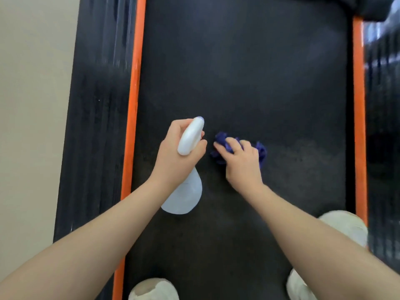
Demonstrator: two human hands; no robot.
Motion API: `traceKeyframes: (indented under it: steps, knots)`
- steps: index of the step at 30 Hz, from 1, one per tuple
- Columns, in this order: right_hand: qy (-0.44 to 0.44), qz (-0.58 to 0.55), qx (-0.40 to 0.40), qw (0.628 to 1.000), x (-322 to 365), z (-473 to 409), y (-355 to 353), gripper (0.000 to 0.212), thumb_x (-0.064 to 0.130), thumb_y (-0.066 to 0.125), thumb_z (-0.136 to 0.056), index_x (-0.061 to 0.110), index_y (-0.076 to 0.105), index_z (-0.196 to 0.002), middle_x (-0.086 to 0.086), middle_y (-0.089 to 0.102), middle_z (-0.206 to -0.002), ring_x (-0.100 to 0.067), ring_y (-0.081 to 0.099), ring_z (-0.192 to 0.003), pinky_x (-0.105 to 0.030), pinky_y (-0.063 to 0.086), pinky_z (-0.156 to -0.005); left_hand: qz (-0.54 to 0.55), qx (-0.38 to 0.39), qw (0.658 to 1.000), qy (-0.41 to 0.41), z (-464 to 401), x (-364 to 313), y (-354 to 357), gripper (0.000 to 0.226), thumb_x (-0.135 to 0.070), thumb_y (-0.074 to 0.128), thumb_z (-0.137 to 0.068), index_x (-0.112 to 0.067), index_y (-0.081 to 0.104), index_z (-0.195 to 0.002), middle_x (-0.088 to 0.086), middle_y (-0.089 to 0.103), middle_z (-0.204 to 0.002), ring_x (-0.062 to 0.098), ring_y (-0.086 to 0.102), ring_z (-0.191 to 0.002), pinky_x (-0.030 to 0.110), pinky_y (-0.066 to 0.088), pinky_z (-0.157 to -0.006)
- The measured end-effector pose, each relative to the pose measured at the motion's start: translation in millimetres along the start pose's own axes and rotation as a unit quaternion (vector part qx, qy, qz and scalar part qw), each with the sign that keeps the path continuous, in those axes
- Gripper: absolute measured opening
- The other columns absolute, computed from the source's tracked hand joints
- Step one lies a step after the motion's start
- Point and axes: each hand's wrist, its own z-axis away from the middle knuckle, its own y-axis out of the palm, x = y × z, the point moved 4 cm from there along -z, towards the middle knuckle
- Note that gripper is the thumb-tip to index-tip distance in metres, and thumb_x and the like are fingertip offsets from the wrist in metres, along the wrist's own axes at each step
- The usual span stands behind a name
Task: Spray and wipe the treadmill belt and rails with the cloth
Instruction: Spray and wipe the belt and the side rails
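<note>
- Two orange rails, the left rail [132, 105] and the right rail [359, 105], are flanking the matte black belt [249, 72].
- The left hand [175, 152] is gripping one white plastic spray bottle [186, 191] over the belt's left half.
- The right hand [242, 159] is pressing and grasping one crumpled blue cloth [223, 141] mid-belt.
- Pale shoes [344, 226] are standing near the belt's near edge.

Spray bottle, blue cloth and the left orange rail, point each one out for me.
spray bottle [190, 137]: head view, on its white trigger head above the left hand.
blue cloth [223, 140]: head view, on the bunched fabric beside the right hand's fingers.
left orange rail [135, 72]: head view, mid-strip beside the belt.
</note>
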Motion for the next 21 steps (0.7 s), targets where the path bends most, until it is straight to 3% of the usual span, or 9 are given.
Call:
traceKeyframes:
  steps: [4, 6, 8, 10, 12, 14, 16, 17, 21]
  knots:
    - [-0.195, -0.011, 0.092, 0.976, -4, 25, -3, 0.064, 0.004, 0.071, -0.059, 0.027, 0.062, -0.118, -0.004, 0.058, -0.112, -0.031, 0.053, -0.086, -0.037, 0.045, -0.065, -0.042, 0.017, 0.999, 0.003, 3, -4, 17, 0.036, -0.011, 0.066, -0.083, -0.017, 0.057, -0.117, -0.007, 0.065, -0.101, 0.002, 0.059, -0.091, 0.012, 0.045, -0.076]
    - [-0.105, 0.01, 0.067, 0.992, -34, -14, -5, 0.06, 0.004, 0.067, -0.063, 0.025, 0.061, -0.118, -0.007, 0.058, -0.112, -0.032, 0.052, -0.084, -0.037, 0.043, -0.062, -0.057, 0.024, 0.998, -0.003, 1, -5, 23, 0.034, -0.01, 0.065, -0.083, -0.018, 0.059, -0.115, -0.007, 0.066, -0.099, 0.002, 0.058, -0.089, 0.013, 0.044, -0.076]
    - [0.096, 0.003, 0.028, 0.995, -63, -50, -9, 0.059, -0.001, 0.064, -0.067, 0.021, 0.062, -0.121, -0.012, 0.058, -0.121, -0.038, 0.053, -0.092, -0.04, 0.042, -0.067, -0.066, 0.026, 0.997, 0.0, 0, -5, 26, 0.032, -0.01, 0.064, -0.083, -0.019, 0.059, -0.113, -0.008, 0.065, -0.097, 0.003, 0.058, -0.089, 0.013, 0.045, -0.074]
    - [0.152, -0.022, 0.027, 0.988, -57, -42, -7, 0.058, -0.002, 0.065, -0.067, 0.018, 0.063, -0.121, -0.016, 0.057, -0.123, -0.041, 0.053, -0.093, -0.041, 0.043, -0.067, -0.067, 0.017, 0.998, -0.007, 1, -6, 28, 0.03, -0.009, 0.064, -0.084, -0.019, 0.059, -0.112, -0.007, 0.064, -0.096, 0.003, 0.058, -0.088, 0.011, 0.045, -0.071]
    - [0.067, -0.04, 0.017, 0.997, -37, -3, -4, 0.054, 0.0, 0.068, -0.064, 0.015, 0.064, -0.116, -0.017, 0.058, -0.115, -0.039, 0.056, -0.082, -0.041, 0.046, -0.061, -0.072, 0.006, 0.997, -0.013, 0, -9, 29, 0.029, -0.009, 0.064, -0.084, -0.017, 0.059, -0.111, -0.009, 0.063, -0.094, -0.002, 0.057, -0.085, 0.008, 0.043, -0.07]
    - [-0.088, -0.063, 0.052, 0.993, -21, 42, -3, 0.048, 0.006, 0.058, -0.071, 0.016, 0.059, -0.118, -0.014, 0.053, -0.114, -0.035, 0.055, -0.074, -0.04, 0.049, -0.056, -0.088, -0.001, 0.996, -0.012, 0, -10, 31, 0.028, -0.01, 0.064, -0.083, -0.015, 0.06, -0.11, -0.008, 0.063, -0.093, -0.005, 0.056, -0.082, 0.006, 0.041, -0.069]
    - [-0.213, -0.051, 0.115, 0.969, -32, 45, -6, 0.054, 0.003, 0.062, -0.067, 0.017, 0.06, -0.119, -0.014, 0.055, -0.113, -0.034, 0.055, -0.072, -0.04, 0.05, -0.056, -0.101, 0.005, 0.995, -0.008, 0, -11, 36, 0.029, -0.01, 0.065, -0.083, -0.015, 0.06, -0.111, -0.004, 0.064, -0.096, 0.0, 0.058, -0.084, 0.008, 0.041, -0.069]
    - [-0.225, -0.03, 0.114, 0.967, -46, 32, -7, 0.058, 0.0, 0.066, -0.063, 0.016, 0.063, -0.118, -0.016, 0.059, -0.111, -0.035, 0.055, -0.071, -0.04, 0.051, -0.056, -0.106, 0.007, 0.994, -0.009, 1, -10, 39, 0.03, -0.011, 0.065, -0.083, -0.016, 0.06, -0.113, -0.003, 0.065, -0.098, 0.004, 0.059, -0.086, 0.009, 0.043, -0.07]
    - [0.047, -0.024, -0.012, 0.999, -104, -25, -13, 0.053, 0.0, 0.053, -0.065, 0.011, 0.064, -0.116, -0.021, 0.059, -0.113, -0.039, 0.053, -0.073, -0.041, 0.05, -0.063, -0.116, -0.009, 0.993, -0.005, -1, -7, 44, 0.032, -0.012, 0.065, -0.083, -0.017, 0.06, -0.114, -0.003, 0.065, -0.1, 0.008, 0.06, -0.09, 0.008, 0.043, -0.071]
